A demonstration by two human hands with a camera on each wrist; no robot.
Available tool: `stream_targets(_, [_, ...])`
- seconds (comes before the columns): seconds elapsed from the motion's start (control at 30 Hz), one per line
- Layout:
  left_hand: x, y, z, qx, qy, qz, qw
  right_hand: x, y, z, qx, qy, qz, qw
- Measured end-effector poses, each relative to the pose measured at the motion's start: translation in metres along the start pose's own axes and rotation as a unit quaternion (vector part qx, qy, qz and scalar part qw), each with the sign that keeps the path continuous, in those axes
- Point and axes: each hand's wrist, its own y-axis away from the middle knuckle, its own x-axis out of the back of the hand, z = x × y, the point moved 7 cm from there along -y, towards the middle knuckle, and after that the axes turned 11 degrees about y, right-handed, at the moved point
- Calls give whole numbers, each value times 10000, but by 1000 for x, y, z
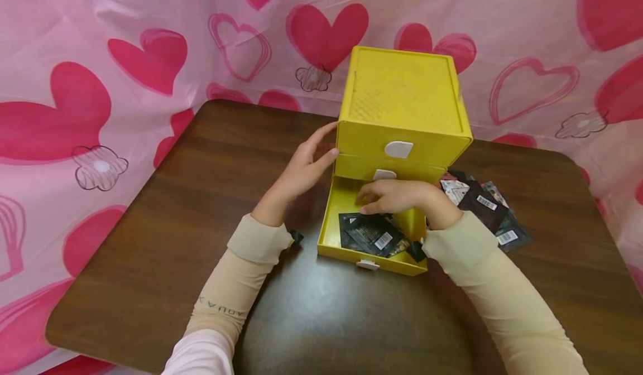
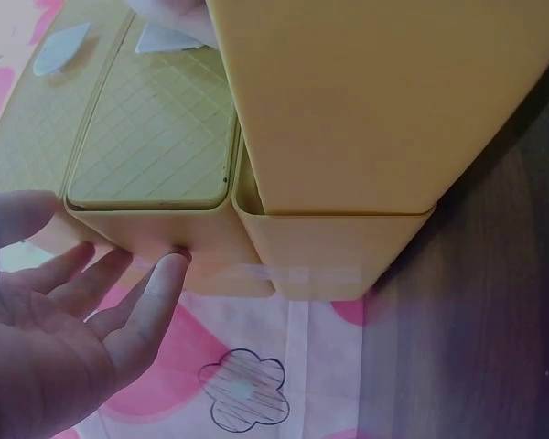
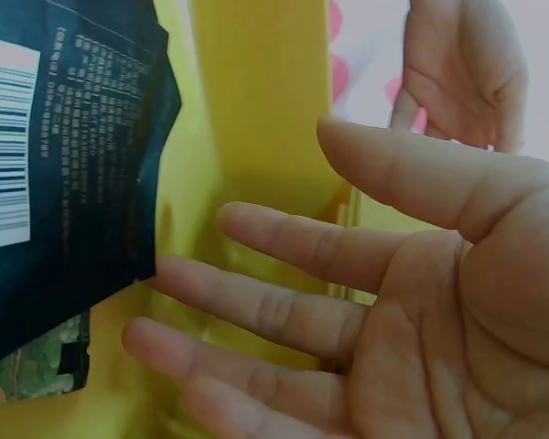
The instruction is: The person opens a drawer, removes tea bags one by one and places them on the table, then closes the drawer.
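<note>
A yellow drawer cabinet (image 1: 402, 93) stands on the table with its bottom drawer (image 1: 326, 227) pulled out. Several dark flat packets (image 1: 369, 234) with white barcode labels lie in that drawer. My left hand (image 1: 301, 168) rests its fingertips against the cabinet's left side; in the left wrist view its fingers (image 2: 151, 306) are spread and loosely bent. Over the drawer is my right hand (image 1: 399, 195). The right wrist view shows its palm and extended fingers (image 3: 274, 311) holding nothing, close to the edge of a packet (image 3: 91, 155).
More packets (image 1: 484, 205) lie in a loose pile on the brown table (image 1: 201, 196), right of the cabinet. Two upper drawers, with white handles (image 1: 399, 149), are closed. A pink heart-patterned cloth (image 1: 241, 40) hangs behind the table.
</note>
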Motion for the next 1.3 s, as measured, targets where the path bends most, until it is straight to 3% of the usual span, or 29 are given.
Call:
stream_targets(0.63, [-2,2,-2,-9,88,7,10000,-8,-6,4,0,286,-237,9993])
stream_targets(0.9, [-2,1,-1,55,90,17,9999,-6,-2,2,325,219,-110,9992])
stream_targets(1.3, [-1,1,1,85,88,41,9999,-7,3,2,483,245,-199,9983])
